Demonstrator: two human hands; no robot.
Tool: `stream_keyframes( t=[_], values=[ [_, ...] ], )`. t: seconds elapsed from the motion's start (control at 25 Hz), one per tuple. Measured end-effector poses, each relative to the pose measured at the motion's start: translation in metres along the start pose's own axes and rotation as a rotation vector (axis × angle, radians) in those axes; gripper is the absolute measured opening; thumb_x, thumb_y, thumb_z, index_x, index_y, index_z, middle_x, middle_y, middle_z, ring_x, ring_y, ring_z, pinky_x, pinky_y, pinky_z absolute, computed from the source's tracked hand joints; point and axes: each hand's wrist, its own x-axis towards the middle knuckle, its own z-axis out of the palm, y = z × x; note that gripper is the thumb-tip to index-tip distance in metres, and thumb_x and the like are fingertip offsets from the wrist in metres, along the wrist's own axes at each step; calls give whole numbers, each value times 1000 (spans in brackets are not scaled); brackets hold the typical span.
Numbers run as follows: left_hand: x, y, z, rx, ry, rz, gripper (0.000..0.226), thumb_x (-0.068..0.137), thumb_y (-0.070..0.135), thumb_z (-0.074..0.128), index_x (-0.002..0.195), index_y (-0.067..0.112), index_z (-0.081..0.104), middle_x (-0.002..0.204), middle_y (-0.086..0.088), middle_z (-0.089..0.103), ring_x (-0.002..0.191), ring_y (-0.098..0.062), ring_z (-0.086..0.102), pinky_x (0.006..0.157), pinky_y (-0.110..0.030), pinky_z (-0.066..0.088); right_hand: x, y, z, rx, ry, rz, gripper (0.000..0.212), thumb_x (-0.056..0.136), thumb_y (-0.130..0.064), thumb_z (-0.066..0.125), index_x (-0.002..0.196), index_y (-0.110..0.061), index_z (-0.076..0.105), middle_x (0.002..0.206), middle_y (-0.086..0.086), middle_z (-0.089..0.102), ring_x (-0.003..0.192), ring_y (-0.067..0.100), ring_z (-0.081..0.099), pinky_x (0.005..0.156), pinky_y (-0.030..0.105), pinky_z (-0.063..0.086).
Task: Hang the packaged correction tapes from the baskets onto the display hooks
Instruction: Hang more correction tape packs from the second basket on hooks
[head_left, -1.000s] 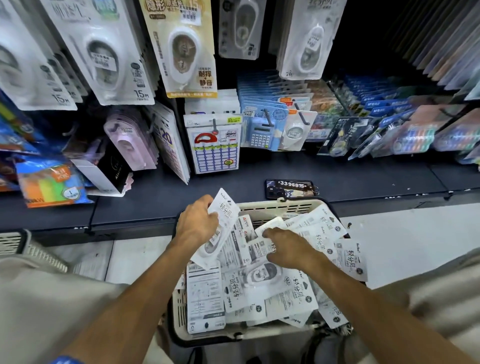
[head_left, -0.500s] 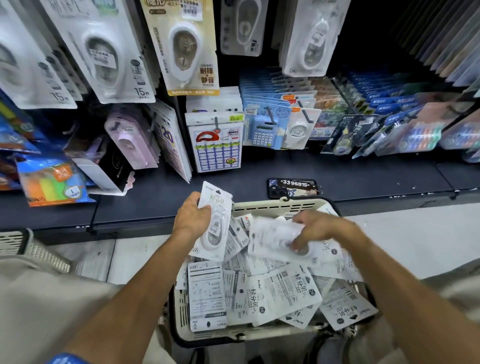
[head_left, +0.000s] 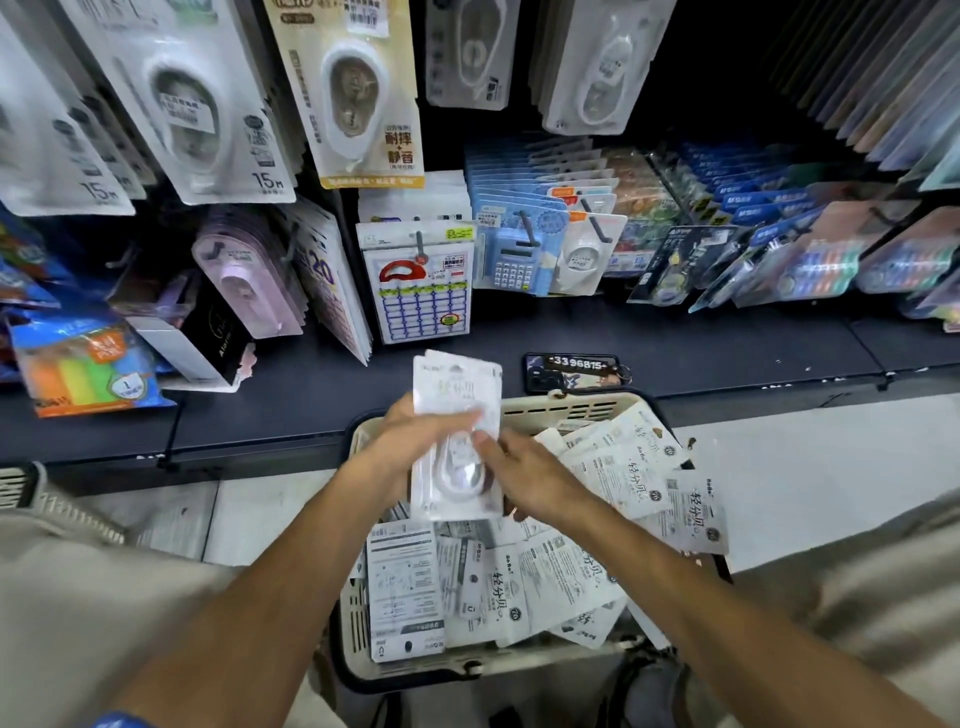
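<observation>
A cream basket (head_left: 571, 408) below me is filled with several white packaged correction tapes (head_left: 561, 577). Above it I hold a small upright stack of these packs (head_left: 457, 441). My left hand (head_left: 410, 441) grips the stack from the left, fingers curled across its front. My right hand (head_left: 524, 478) pinches the stack's lower right edge with thumb on the front. Display hooks (head_left: 420, 244) carrying other packs stand behind the shelf, above the basket.
A dark shelf (head_left: 727, 348) runs across, with a phone and number tag (head_left: 571, 370) lying just beyond the basket. Hanging stationery packs (head_left: 353, 98) crowd the wall above. Another basket's corner (head_left: 31, 493) shows at the left.
My right hand lifted a pack from the basket and brought it left against the pack in my left hand. Both hands now hold the packs together, raised a little.
</observation>
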Motion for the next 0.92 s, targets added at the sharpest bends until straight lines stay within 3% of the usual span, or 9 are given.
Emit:
stream_keyframes(
  t=[0.12,0.2,0.32,0.4,0.48,0.6,0.72,0.8,0.92],
  values=[
    [-3,-4,-3,117,123,24,46,74,-2,85,111,19,67,107,-4,79,96,-26,76,90,-46,60,11,28,-18,-349,132,58,41,104,-50,41,119,-18,63,110,4,73,97,21,68,88,37,54],
    [-1,-1,-9,84,179,71,49,75,2,86,116,20,66,107,2,78,98,-20,75,90,-41,59,17,53,-37,-557,198,182,39,98,-35,59,128,-10,54,117,9,68,99,24,64,83,33,50],
    [4,0,-15,63,241,109,50,79,5,84,122,19,63,108,5,76,96,-14,72,83,-33,58,18,72,-44,-249,69,287,21,89,-27,73,96,-9,64,95,6,67,78,15,61,69,30,47],
    [7,-5,-15,106,253,85,47,81,9,82,121,23,62,112,4,75,101,-18,71,94,-41,56,19,69,-33,-99,-35,246,23,90,-31,73,103,-13,68,101,2,70,90,19,68,70,27,49],
    [10,-8,-16,182,268,79,44,82,14,81,118,26,61,114,5,74,104,-20,70,101,-45,53,20,60,-22,-194,-93,162,22,92,-33,71,109,-18,68,105,0,72,92,18,70,67,26,52],
    [8,-4,-15,349,346,178,37,85,18,78,111,32,56,113,10,71,102,-19,67,93,-38,52,20,40,-24,-225,39,72,9,96,-26,66,91,-19,61,90,4,66,81,16,68,59,25,50],
    [1,3,-11,724,409,323,41,86,25,74,118,36,50,106,14,66,97,-22,64,87,-38,54,23,2,-59,210,231,131,8,89,-15,69,88,-10,62,90,10,63,77,15,64,63,28,44],
    [-1,2,-5,651,280,346,41,86,20,75,115,39,53,107,15,71,97,-18,68,86,-37,56,21,-20,-78,425,116,218,8,86,-19,63,82,-12,62,82,9,66,64,18,67,71,33,47],
    [-1,2,3,407,15,326,45,83,7,81,108,38,62,102,15,77,98,-12,72,81,-29,58,21,-30,-79,665,-127,300,43,95,-52,47,92,-13,63,80,10,74,73,28,74,83,42,47]
  ],
)
